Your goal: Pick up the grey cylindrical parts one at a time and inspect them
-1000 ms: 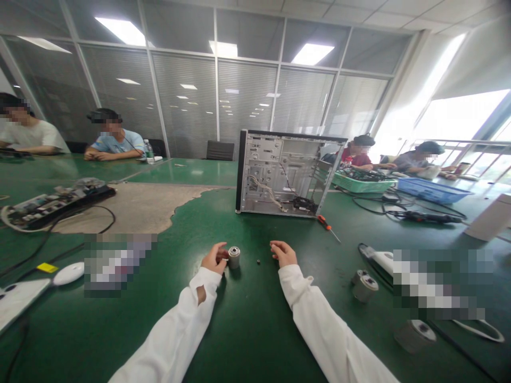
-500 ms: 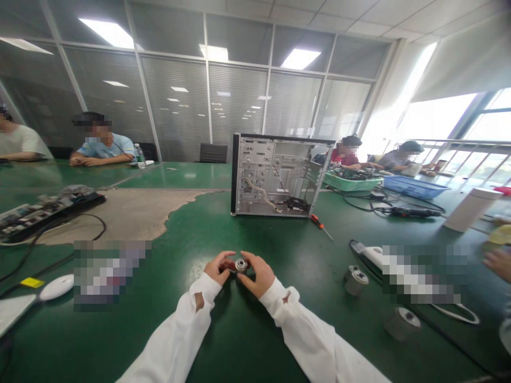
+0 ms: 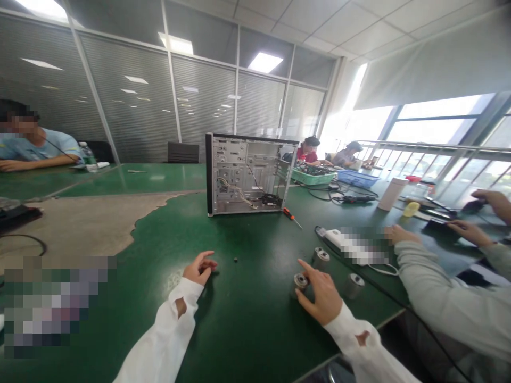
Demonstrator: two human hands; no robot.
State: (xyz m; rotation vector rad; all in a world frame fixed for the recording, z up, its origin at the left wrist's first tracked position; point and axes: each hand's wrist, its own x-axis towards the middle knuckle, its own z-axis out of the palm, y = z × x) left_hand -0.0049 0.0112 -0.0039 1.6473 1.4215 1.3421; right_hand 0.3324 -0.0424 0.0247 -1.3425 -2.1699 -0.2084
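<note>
My right hand (image 3: 322, 295) is at a small silver metal cylinder (image 3: 300, 282) with a round hub on top. Thumb and index finger are spread on either side of it, and it stands upright on the green table. Two similar cylinders are close by: one (image 3: 321, 257) just behind, another (image 3: 355, 286) to the right of the hand. My left hand (image 3: 200, 267) hovers over or rests on the table at left, fingers loosely bent and apart, with nothing visible in it. A tiny dark piece (image 3: 235, 260) lies on the table between my hands.
Beyond my hands stands an open computer case (image 3: 249, 175), with an orange screwdriver (image 3: 291, 215) beside it. A white power strip (image 3: 335, 239) and black cable lie at right, near another person's sleeved arm (image 3: 431, 271). Green (image 3: 313, 177) and blue baskets (image 3: 357, 179) stand farther back.
My right hand has carried the cylinder from between both hands to the right, beside the other two, and its fingers have spread. My left hand has come away from it. The view has turned right.
</note>
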